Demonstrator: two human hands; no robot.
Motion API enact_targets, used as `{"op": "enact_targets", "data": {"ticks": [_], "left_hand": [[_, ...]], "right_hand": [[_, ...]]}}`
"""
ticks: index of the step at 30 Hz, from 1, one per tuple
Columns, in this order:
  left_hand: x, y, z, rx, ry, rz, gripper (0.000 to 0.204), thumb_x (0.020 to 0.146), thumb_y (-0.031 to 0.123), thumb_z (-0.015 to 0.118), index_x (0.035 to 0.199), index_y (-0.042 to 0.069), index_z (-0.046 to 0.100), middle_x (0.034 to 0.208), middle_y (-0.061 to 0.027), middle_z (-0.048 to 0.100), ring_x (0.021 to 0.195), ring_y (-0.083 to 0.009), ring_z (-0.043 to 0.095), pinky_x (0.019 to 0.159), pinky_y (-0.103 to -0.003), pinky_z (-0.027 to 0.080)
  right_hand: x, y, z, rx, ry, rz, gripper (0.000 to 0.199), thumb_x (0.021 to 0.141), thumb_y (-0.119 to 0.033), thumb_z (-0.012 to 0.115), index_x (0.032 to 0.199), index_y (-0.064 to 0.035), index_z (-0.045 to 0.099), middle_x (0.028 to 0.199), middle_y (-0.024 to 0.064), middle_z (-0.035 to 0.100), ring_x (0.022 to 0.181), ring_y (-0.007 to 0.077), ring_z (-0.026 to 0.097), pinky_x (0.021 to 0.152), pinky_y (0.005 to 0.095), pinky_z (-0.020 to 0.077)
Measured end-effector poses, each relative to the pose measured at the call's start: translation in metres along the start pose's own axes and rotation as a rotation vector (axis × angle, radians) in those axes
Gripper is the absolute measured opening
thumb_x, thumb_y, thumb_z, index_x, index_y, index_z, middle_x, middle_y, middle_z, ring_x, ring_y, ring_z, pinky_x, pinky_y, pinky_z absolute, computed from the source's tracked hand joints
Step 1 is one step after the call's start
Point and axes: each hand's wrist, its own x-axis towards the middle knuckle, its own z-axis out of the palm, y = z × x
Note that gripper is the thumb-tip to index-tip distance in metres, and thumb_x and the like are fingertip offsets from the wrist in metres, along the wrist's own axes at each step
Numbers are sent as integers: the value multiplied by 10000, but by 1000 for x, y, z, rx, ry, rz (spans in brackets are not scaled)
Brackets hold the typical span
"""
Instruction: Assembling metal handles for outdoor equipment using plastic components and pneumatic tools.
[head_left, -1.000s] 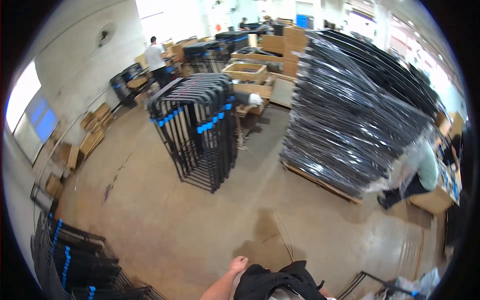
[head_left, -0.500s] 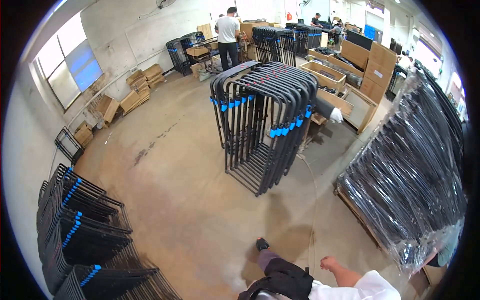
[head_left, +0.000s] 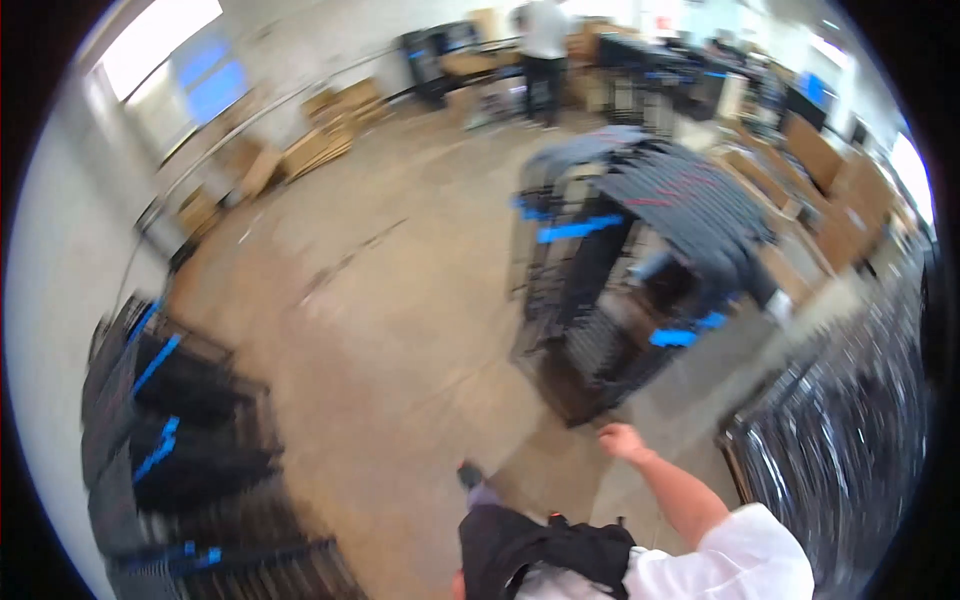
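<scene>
My right hand [head_left: 622, 441] is stretched forward at the end of a bare forearm, its fingers loosely curled with nothing visible in them. Just beyond it, from this viewpoint, stands a cluster of black tubular metal frames [head_left: 690, 195] with blue clips and red marks along the top. The hand appears apart from the frames, though blur softens the edges. Of my left side, only a small patch of skin shows at the lower edge by the black bag at my waist; its fingers are hidden.
More black frames with blue clips [head_left: 190, 400] lean along the left wall. Film-wrapped black goods [head_left: 830, 440] stand on the right. Flattened cardboard [head_left: 330, 140] lies by the far wall, open cartons [head_left: 840, 200] stand at far right, and a person [head_left: 543, 60] stands at the back.
My view has swung left and blurred, and the frame cluster appears nearer and further right. My right arm has reached further forward, and one foot shows further left.
</scene>
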Motion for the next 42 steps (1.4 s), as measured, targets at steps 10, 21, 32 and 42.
{"op": "enact_targets", "data": {"ticks": [10,21,32,42], "left_hand": [[69,116,-185,-199,324,402,387,959,332,570,1142,59,774,1141,-223,757,1092,-412,714,933,-512,549],[83,452,-301,-47,584,396,491,1017,454,518,1265,64,681,1259,-220,715,1213,-388,665,1015,-482,523],[53,329,-441,-350,1092,-196,449,983,414,568,1239,100,761,1212,-221,740,1165,-396,706,1027,-477,555],[-90,372,-859,-290,1911,137,251,980,241,616,1090,52,738,1113,-228,743,1081,-436,696,951,-511,555]], "right_hand": [[94,53,28,-285,-88,-580,193,865,-162,642,687,-86,635,687,79,682,637,278,683,597,460,537],[375,-230,73,47,-423,-87,113,906,-83,593,856,8,635,703,180,671,597,323,674,499,470,511],[681,-468,124,166,-451,38,130,896,-53,573,969,22,649,704,118,657,544,222,638,441,341,458],[678,-521,210,208,-506,174,180,911,-62,590,1045,17,680,733,124,691,602,237,690,466,349,505]]}}
